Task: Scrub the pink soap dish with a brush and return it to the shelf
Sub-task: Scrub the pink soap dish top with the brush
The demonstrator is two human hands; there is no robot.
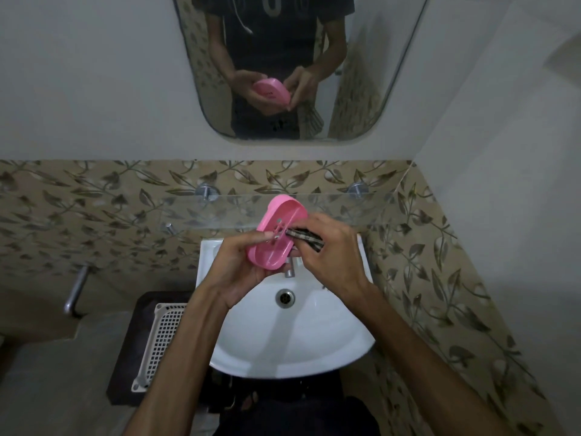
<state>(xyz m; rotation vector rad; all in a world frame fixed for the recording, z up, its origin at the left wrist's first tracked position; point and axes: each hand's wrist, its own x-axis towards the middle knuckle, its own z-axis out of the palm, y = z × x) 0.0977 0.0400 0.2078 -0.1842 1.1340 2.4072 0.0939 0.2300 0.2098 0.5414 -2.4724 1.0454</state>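
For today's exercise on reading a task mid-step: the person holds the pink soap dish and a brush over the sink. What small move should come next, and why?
Probably draw the brush along inside the pink soap dish. The left hand holds the dish tilted over the sink, and the right hand has the brush against its slotted inner face, so scrubbing seems under way.

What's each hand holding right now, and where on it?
The left hand grips the pink soap dish by its near end, from beneath. The right hand holds the brush by its handle, bristle end inside the dish.
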